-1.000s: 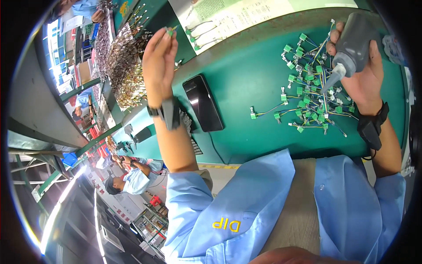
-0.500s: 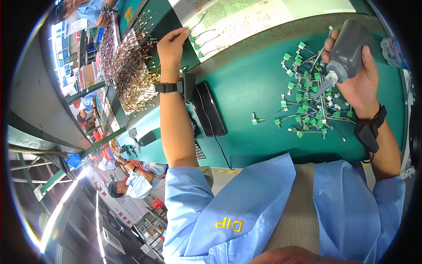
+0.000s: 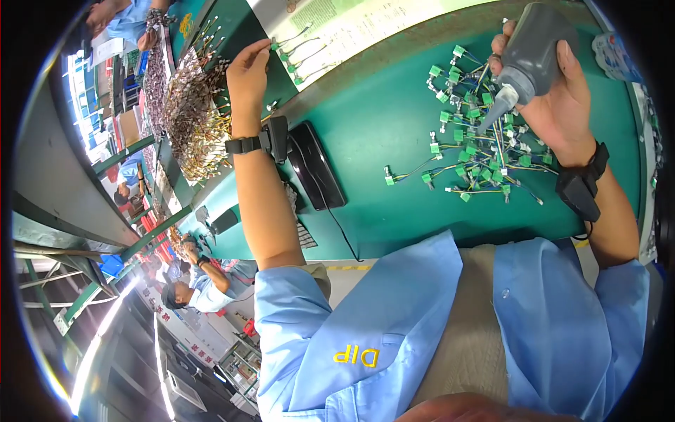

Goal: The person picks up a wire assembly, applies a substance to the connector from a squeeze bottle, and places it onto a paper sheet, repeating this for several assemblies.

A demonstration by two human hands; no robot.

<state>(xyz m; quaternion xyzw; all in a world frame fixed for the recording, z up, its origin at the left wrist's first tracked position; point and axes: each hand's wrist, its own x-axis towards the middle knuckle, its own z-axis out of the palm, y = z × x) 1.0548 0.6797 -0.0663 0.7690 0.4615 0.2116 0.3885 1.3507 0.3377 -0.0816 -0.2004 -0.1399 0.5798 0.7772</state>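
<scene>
Grey bottle [image 3: 540, 46] | right hand [image 3: 562, 116] clamped around it | left hand [image 3: 247, 81] beside green connectors [image 3: 291, 68], grip unclear | hands apart

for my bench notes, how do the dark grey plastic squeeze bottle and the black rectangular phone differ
The dark grey plastic squeeze bottle is held tilted, nozzle down, in the right hand; the black rectangular phone lies on the green bench. The bottle is rounded; the phone flat. Both are dark.

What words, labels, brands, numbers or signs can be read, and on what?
Blue jacket: upside-down yellow stitched letters, legible but not copied here.
Paper sheet: printed text, too small to read.
Background wall: red characters, too blurred to read.
Dark bottle: no lettering visible.
</scene>
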